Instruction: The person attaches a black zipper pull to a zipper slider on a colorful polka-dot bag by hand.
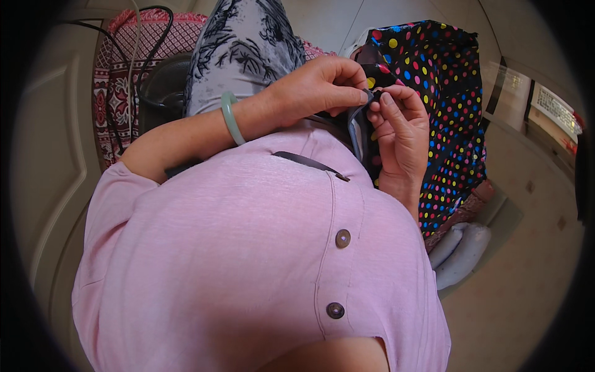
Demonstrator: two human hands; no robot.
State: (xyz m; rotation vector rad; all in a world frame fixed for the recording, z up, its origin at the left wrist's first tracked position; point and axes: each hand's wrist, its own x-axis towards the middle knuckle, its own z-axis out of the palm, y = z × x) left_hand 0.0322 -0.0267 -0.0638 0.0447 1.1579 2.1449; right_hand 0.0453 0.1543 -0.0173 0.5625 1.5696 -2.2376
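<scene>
While both hands meet just above the middle of the frame, they pinch the same bit of dark cloth (359, 127) between them. The left hand (316, 87) comes in from the left, its forearm running up from the lower left with the wrist bent and a pale green bangle (230, 118) around it. Its fingers (347, 96) are curled shut, thumb pressed against the fingertips, gripping the grey-edged fold of the cloth. The right hand (400, 133) rises from below, right of centre, palm turned toward the body, its fingers bent over and closed on the cloth at the very same spot, so that the two sets of fingertips touch or nearly touch.

That dark cloth belongs to the black fabric with coloured dots (446, 93), which spreads across the upper right of the frame and hangs down behind the right hand. A pink buttoned shirt (248, 248) fills the lower half of the frame. At the upper centre lies grey patterned fabric (242, 49) over the person's lap, and at the upper left a red patterned cushion (118, 80) carries black cables (152, 37). Near the right edge, below the dotted fabric, a pair of pale cushions or rolls (462, 254) rests on the floor.
</scene>
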